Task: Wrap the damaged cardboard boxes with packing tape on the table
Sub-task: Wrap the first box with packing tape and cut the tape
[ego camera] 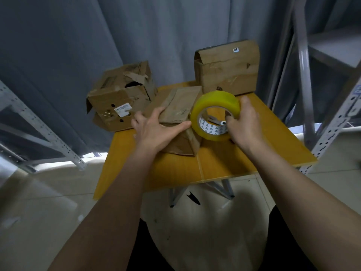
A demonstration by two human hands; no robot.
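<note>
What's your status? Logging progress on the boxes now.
Left hand flat on the middle box, steadying it. Right hand grips the tape roll at the box's right edge. Two other boxes behind; nothing in the way.

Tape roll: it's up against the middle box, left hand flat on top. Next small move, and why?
Probably pull the tape roll rightward with the right hand. It sits at the middle box edge, which the left hand steadies; no strip visibly spans the box yet.
</note>
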